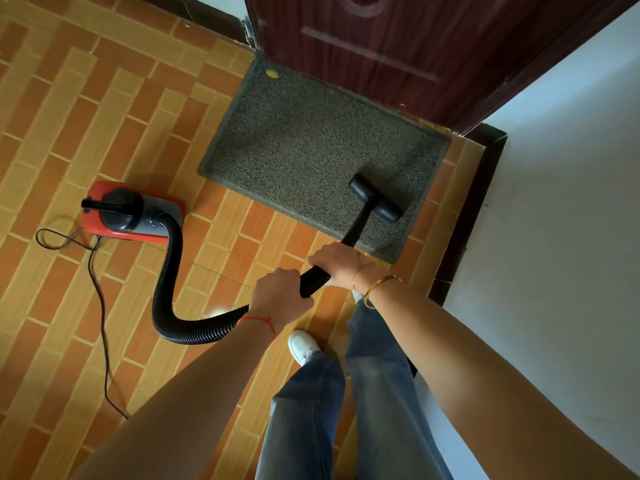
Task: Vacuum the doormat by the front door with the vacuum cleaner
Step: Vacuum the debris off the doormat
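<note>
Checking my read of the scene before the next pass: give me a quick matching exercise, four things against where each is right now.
Things:
1. floor nozzle
2. yellow scrap
3. vacuum body
4. right hand

Places:
A. on the tiles left of the doormat
B. on the doormat's near right corner
C. gripping the black tube, ahead of the left hand
D. on the doormat's far left corner, by the door

Pairs: 1-B, 2-D, 3-A, 4-C
</note>
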Demonstrator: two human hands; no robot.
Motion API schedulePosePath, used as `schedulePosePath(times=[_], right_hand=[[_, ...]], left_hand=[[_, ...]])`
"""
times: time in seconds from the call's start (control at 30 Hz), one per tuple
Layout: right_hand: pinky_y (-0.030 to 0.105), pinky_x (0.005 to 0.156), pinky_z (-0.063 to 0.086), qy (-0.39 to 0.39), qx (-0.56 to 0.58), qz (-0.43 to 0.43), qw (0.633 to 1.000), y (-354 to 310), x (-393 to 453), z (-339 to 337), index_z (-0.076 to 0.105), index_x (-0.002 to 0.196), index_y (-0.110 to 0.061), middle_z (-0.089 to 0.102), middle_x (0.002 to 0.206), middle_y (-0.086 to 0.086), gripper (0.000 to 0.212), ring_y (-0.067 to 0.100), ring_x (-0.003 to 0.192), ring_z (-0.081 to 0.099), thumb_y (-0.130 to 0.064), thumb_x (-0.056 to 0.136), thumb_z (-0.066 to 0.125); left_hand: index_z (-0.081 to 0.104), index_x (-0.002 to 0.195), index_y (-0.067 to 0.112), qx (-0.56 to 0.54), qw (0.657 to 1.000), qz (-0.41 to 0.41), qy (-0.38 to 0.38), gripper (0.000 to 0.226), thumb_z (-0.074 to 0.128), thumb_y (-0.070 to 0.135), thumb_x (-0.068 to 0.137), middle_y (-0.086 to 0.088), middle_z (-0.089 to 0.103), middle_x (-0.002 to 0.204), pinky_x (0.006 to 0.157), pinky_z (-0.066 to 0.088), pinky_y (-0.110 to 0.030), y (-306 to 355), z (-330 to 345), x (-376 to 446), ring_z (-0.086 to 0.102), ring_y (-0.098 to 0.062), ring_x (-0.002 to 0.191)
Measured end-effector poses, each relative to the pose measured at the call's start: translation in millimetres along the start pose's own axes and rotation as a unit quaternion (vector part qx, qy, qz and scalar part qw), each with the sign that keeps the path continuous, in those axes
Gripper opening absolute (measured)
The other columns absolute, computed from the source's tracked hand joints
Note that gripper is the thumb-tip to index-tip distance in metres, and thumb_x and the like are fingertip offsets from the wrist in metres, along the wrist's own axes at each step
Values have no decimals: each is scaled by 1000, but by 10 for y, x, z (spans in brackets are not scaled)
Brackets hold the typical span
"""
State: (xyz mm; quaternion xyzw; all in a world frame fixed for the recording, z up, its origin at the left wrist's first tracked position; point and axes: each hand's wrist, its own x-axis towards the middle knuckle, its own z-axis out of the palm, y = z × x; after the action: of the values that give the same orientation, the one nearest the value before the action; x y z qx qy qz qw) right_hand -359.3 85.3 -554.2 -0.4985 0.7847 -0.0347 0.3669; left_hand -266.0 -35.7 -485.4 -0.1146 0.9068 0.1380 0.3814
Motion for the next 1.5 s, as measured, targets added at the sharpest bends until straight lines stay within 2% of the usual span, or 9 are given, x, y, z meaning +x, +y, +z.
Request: schedulePosePath(times=[0.17, 0.3, 0.43, 0.7, 0.8, 0.9, 1.1, 1.2, 1.5], right_hand=[[32, 89, 37, 17, -57, -17, 998, 597, -22, -243, 55, 106, -14, 63, 107, 1, 20, 21, 104, 55, -29, 94, 49], [32, 91, 39, 26, -71, -10, 997, 1097, -8, -469, 54, 109, -16, 61, 109, 0, 20, 21, 109, 53, -28, 93, 51], [36, 91, 42, 32, -91, 39, 995, 1522, 18, -740, 52, 113, -17, 60, 116, 1, 23, 23, 114, 51, -28, 93, 51], [41, 89, 50, 31, -85, 66, 994, 2024, 87, -1214, 51, 117, -13, 61, 113, 6, 29, 27, 108, 57, -24, 91, 57], [37, 83, 52, 35, -83, 53, 995, 2055, 146, -1336, 52, 115, -12, 61, 110, 5, 26, 26, 103, 59, -23, 92, 55], [32, 72, 46, 58, -93, 46, 993, 1990, 220, -1409, 52, 113, -12, 63, 107, 5, 24, 25, 98, 61, -23, 92, 54], [32, 75, 48, 45, -105, 21, 993, 1564, 337, -1408, 52, 114, -12, 63, 109, 4, 26, 24, 99, 63, -22, 91, 56], [36, 76, 50, 41, -91, 17, 995, 1213, 387, -1310, 52, 114, -11, 62, 110, 6, 26, 27, 100, 62, -21, 91, 55], [38, 75, 53, 36, -96, -11, 995, -81, 536, -885, 50, 113, -12, 61, 109, 7, 25, 28, 101, 60, -28, 93, 50]], left_hand=[[58, 88, 15, -16, 1000, -1, 6, 18, 57, 33, 83, 2, 55, 70, 47, 40, -25, 390, -235, 408, 55, -17, 59], [59, 90, 15, -34, 999, -12, 22, 19, 57, 32, 83, 0, 57, 73, 48, 41, -26, 701, -441, 769, 56, -18, 61], [58, 88, 15, -43, 998, -18, 41, 18, 58, 32, 83, 2, 53, 68, 47, 39, -26, 996, -693, 1134, 54, -18, 59], [58, 88, 15, -52, 996, -27, 65, 14, 55, 28, 84, 4, 49, 64, 47, 40, -26, 1282, -1119, 1585, 53, -17, 57], [55, 85, 16, -63, 995, -35, 62, 12, 55, 28, 85, 4, 50, 65, 44, 38, -24, 1270, -1236, 1629, 51, -14, 54], [52, 83, 18, -65, 995, -45, 64, 12, 55, 29, 85, 4, 51, 65, 44, 37, -23, 1185, -1305, 1581, 49, -12, 53], [51, 82, 19, -68, 993, -58, 71, 12, 56, 29, 84, 5, 47, 65, 42, 32, -23, 843, -1297, 1282, 45, -11, 52], [54, 85, 18, -57, 994, -66, 64, 16, 57, 33, 83, 4, 49, 67, 42, 30, -24, 597, -1196, 1028, 47, -13, 54], [59, 87, 17, -54, 993, -88, 50, 20, 57, 36, 81, 1, 56, 72, 50, 42, -27, -329, -744, 142, 57, -18, 61]])
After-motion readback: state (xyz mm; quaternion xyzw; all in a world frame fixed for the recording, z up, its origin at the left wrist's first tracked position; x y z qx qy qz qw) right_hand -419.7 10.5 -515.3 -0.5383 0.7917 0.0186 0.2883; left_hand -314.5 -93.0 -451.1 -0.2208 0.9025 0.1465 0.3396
